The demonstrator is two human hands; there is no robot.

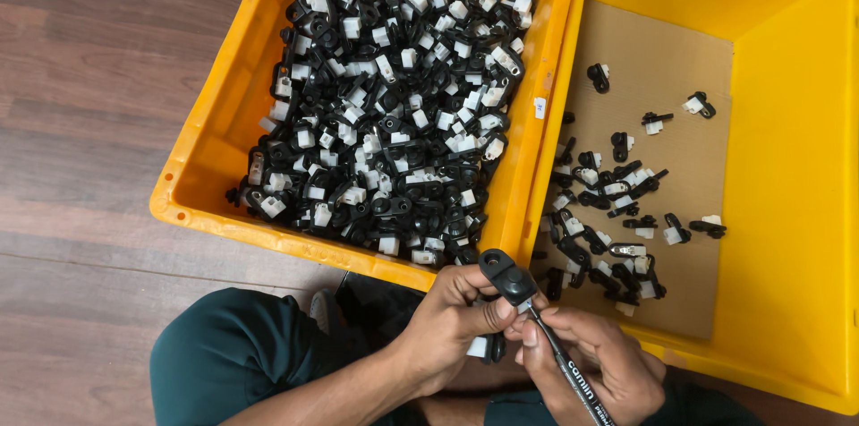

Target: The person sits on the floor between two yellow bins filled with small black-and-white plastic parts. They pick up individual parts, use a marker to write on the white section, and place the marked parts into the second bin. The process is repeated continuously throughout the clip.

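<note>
Black plastic part [506,276], glossy with round holes, pinched by left hand [452,319] fingers; right hand [595,363] fingers grip marker [573,370].

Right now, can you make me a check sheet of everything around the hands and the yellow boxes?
Surface: dark wooden floor; both crates sit on it.
Job's things: small black part pinched in the left hand; black marker pen in the right hand, tip at the part.
Clutter: left yellow crate heaped with black-and-white parts; right yellow crate, cardboard-lined, holds a smaller scatter of parts.
Hands: both closed, close together.
Cables: nothing seen.
Surroundings: person's knee in dark green trousers; more floor.
</note>
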